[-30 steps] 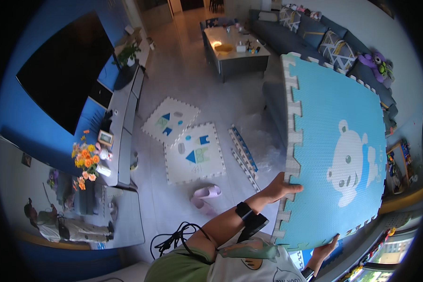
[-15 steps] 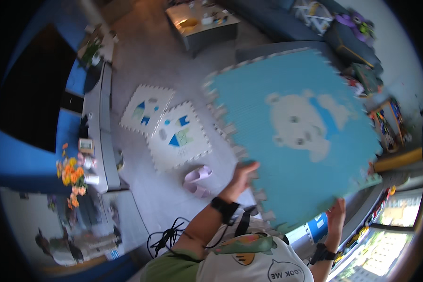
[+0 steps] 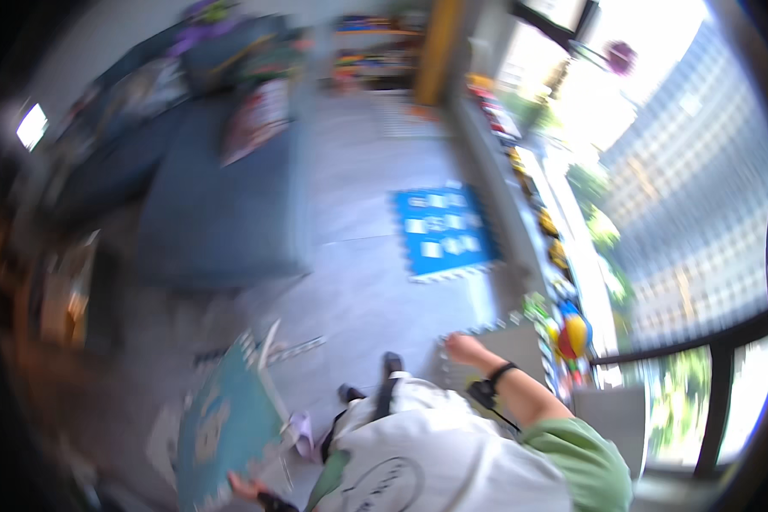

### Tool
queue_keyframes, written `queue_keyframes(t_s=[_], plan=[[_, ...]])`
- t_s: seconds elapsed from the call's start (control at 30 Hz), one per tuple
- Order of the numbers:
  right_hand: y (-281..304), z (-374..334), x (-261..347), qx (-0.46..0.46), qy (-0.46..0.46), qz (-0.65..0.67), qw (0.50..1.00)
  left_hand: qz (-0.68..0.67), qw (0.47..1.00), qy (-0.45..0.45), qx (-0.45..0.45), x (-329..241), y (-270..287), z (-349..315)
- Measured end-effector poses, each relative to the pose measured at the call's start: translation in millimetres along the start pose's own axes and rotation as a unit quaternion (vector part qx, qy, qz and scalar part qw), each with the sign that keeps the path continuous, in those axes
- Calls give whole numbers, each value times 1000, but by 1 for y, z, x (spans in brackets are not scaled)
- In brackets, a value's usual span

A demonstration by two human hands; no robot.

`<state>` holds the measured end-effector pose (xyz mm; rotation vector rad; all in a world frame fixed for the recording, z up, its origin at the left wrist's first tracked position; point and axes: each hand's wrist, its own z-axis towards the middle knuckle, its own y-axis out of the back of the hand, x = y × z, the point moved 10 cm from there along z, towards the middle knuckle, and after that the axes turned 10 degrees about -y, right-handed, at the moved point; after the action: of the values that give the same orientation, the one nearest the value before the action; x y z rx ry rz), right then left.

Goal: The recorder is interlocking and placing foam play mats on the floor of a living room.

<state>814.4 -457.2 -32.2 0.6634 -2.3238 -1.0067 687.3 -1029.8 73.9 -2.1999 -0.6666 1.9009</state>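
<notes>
A teal foam mat tile [image 3: 222,418] with a pale bear picture and jagged edges tilts at the lower left. My left hand [image 3: 246,486] grips its lower edge, partly cut off by the picture's bottom. My right hand [image 3: 466,348] is curled closed, with the arm stretched forward on the right. Just behind it is the corner of a greyish-beige foam mat tile [image 3: 516,354]. Blur hides whether the fingers touch that tile or hold anything. Farther ahead, a blue foam mat tile [image 3: 445,230] with white patterns lies on the floor.
A grey-blue sofa [image 3: 222,205] stands at the left with a cushion [image 3: 256,124] on it. Toys, including a colourful ball [image 3: 574,335], line the window ledge at right. Purple slippers [image 3: 300,433] and a pale strip [image 3: 299,348] lie near the teal tile.
My view has swung right towards the window. The teal tile, earlier held up before me in both hands, is now low at my left; my right hand is off it.
</notes>
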Motion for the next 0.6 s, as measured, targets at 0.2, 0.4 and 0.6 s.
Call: queue_keyframes(t_s=[0.2,0.4,0.6], plan=[[-60,-87,-60,66,-117,72,988,23,953,292,-80,131,3,11],[-115,-150,-117,68,-225,104,966,78,941,322,-66,143,28,31],[-136,-186,-112,72,-262,176,946,104,932,335,-89,141,72,38]])
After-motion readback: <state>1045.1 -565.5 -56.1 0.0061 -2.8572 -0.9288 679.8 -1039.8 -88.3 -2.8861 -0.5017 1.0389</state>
